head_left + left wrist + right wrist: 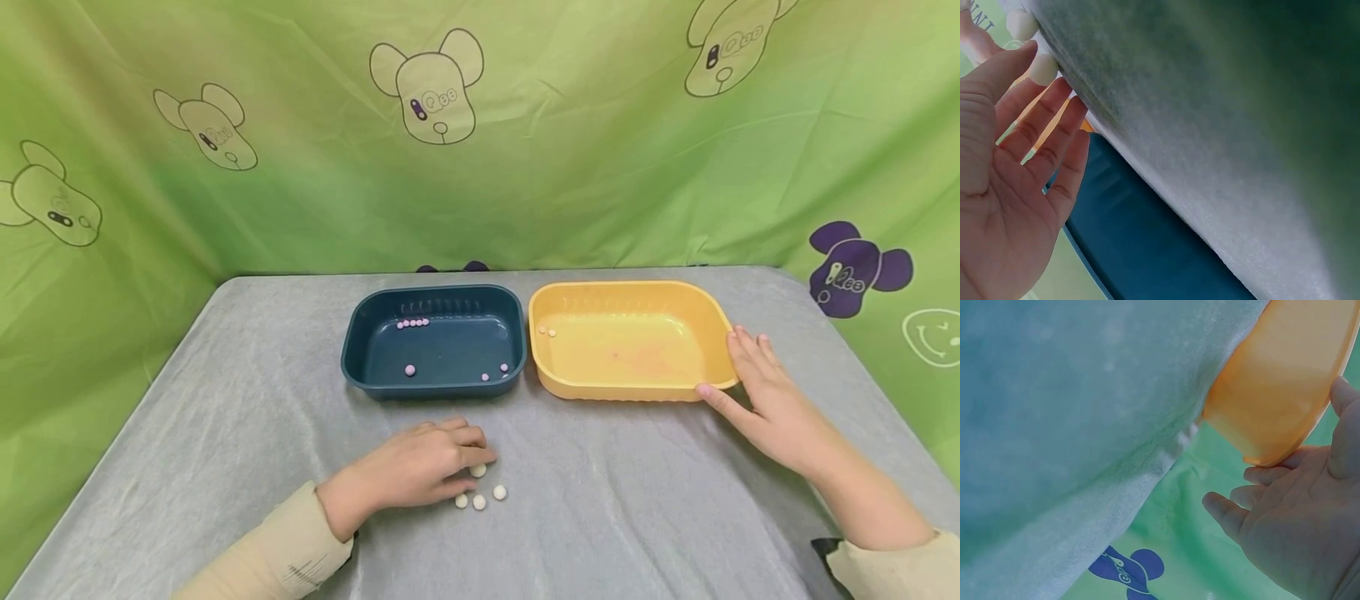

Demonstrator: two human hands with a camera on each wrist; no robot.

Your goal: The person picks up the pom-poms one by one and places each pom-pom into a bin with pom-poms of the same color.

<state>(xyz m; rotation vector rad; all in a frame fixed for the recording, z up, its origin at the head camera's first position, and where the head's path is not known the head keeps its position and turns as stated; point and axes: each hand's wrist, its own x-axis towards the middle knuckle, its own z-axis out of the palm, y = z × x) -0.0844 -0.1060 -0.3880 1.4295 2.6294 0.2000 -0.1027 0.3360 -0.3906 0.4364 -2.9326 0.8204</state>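
On the cloth, the left hand (422,467) reaches among several small white balls. One white ball (478,471) lies between its thumb and forefinger, partly covered; a firm pinch does not show. Others, such as a white ball (500,492), lie just beside the thumb. In the left wrist view the fingers are loosely spread near a white ball (1043,70). The right hand (776,408) touches the near right corner of a yellow basin (630,387), its thumb on the front rim and its fingers along the right side. Its fingers look extended in the right wrist view.
A dark blue basin (431,390) stands left of the yellow one, with several pink balls (410,370) inside. Two pale balls (552,333) sit at the yellow basin's left end. Grey cloth (247,375) covers the table; a green printed curtain (525,192) hangs behind.
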